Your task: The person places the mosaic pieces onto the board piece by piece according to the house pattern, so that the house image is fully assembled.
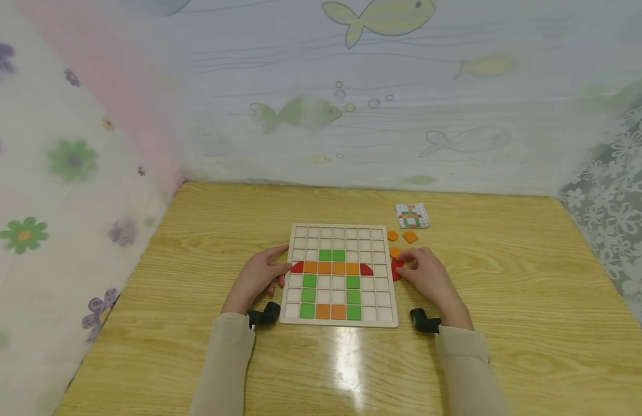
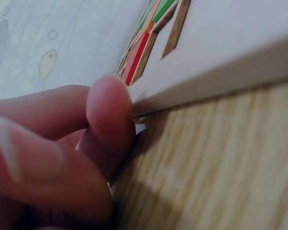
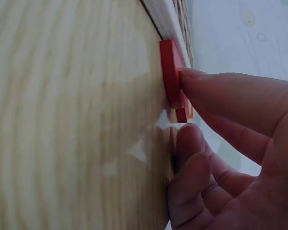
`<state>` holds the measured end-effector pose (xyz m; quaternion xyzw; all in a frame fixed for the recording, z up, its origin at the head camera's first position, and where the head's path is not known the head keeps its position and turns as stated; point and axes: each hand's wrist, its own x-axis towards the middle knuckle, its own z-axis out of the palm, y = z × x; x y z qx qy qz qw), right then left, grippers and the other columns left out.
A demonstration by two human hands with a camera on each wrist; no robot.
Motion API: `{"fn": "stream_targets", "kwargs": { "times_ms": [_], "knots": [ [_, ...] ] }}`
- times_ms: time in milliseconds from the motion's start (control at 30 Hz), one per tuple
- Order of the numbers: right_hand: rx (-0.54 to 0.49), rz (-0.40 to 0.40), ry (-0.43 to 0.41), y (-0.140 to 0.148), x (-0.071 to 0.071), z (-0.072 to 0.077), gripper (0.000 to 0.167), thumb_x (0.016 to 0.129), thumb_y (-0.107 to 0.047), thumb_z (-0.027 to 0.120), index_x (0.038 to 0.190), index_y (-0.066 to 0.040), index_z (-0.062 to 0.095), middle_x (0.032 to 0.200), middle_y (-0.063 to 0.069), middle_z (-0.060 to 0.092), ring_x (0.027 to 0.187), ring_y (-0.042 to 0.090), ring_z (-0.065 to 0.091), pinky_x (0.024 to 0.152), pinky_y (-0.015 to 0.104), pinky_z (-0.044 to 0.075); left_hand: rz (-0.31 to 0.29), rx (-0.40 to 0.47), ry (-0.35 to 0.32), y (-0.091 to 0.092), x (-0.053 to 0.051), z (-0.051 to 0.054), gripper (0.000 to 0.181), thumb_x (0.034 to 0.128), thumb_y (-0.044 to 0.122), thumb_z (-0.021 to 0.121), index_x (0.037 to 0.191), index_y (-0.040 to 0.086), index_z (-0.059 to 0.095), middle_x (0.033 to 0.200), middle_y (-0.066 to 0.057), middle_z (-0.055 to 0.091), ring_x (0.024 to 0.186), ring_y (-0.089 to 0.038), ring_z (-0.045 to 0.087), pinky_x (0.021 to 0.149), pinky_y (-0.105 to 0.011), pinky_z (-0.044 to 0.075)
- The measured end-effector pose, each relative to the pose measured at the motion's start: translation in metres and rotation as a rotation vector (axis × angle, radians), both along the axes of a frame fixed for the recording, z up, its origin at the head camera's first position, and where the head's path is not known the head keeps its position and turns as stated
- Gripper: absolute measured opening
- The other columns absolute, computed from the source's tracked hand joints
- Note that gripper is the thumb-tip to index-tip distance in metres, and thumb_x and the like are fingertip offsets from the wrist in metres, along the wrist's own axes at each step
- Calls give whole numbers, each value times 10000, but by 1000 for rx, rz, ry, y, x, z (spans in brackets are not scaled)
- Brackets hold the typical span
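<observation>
A wooden grid board (image 1: 375, 283) lies on the table, with green, orange and red flat tiles in several of its cells. At its left edge is my left hand (image 1: 256, 276), its thumb touching the rim beside a red quarter-round tile (image 1: 297, 267). The left wrist view shows a fingertip (image 2: 108, 98) against the board's side. Right of the board, my right hand (image 1: 430, 276) has thumb and forefinger pinched at a red curved tile (image 1: 395, 270). In the right wrist view the thumb lies on this red tile (image 3: 170, 72); another red piece (image 3: 182, 115) shows behind it.
Above the right hand are an orange round tile (image 1: 392, 236), an orange square tile (image 1: 410, 236) and another orange round tile (image 1: 395, 252). Behind them lies a small printed pattern card (image 1: 411, 215). A painted wall (image 1: 300, 144) bounds the table's (image 1: 238, 214) far edge.
</observation>
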<state>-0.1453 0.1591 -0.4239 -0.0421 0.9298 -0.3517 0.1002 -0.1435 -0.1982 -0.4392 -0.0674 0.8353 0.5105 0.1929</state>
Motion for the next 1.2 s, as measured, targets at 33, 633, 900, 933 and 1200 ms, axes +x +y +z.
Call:
{"fn": "stream_targets", "kwargs": {
  "times_ms": [33,633,900,933,1200],
  "knots": [
    [-5,-2,-1,0,0,-1,237,828,-169,634,1046,-77,621,1028,106,483,798,205,492,690,325,391,-1,0,1,0,0,0,494,841,307,617,1291,375,425,602,-129,590,367,-160,409,379,-281,380],
    [-31,-25,14,-5,-1,-4,169,834,-164,635,974,-78,593,953,77,535,791,201,501,692,330,403,-1,11,30,-3,2,0,482,839,308,621,1285,360,444,606,-134,585,367,-165,414,394,-315,416],
    [-42,16,22,0,-1,-5,215,866,-177,595,1071,-113,605,938,55,548,833,208,504,729,355,397,-9,27,46,-3,3,-1,489,833,316,626,1287,347,448,605,-133,590,369,-168,412,387,-309,400],
    [-44,22,21,1,-1,-5,215,875,-175,582,1082,-121,607,957,59,551,850,214,504,744,368,399,-9,32,46,-3,3,-1,489,832,315,628,1286,346,449,605,-134,590,369,-168,412,386,-307,398],
    [-109,-35,-23,3,-3,-2,197,895,-261,550,1044,-140,595,1002,50,573,878,211,512,743,356,407,-6,43,42,-2,2,-1,484,830,315,630,1279,355,453,604,-138,590,367,-161,409,386,-310,403]
  ]
}}
